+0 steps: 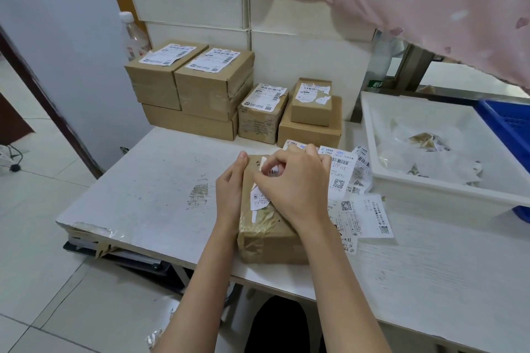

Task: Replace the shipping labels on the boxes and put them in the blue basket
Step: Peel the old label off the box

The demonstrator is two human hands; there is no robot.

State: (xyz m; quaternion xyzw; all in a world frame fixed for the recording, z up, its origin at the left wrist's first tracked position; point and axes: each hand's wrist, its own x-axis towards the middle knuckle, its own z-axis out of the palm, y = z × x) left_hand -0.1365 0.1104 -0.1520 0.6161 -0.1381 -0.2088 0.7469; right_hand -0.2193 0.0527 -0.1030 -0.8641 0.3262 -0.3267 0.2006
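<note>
1. Head view: I look down at a white tabletop [160, 180] with one cardboard box [266, 235] in front of me, near its front edge.
2. My left hand [231, 192] lies flat against the box's left side, fingers straight and together, thumb up by the far corner.
3. My right hand [295, 186] sits on top of the box, its fingers curled and pinching a torn scrap of the old label [272, 171], barcode showing. More of that label [259, 199] is stuck to the lid below my knuckles, ragged at the edges.
4. Just right of the box, loose new shipping labels [361, 209] lie spread on the tabletop, overlapping one another.
5. At the back, against the wall, stand stacked boxes [200, 89], each top one bearing a label; some labels are partly torn.
6. To the right is a white tray [430, 195] holding crumpled paper scraps [427, 149].
7. The blue basket [504, 120] shows only at the far right edge, behind and beside the tray.
8. A clear plastic bottle [133, 37] stands behind the leftmost stack.
</note>
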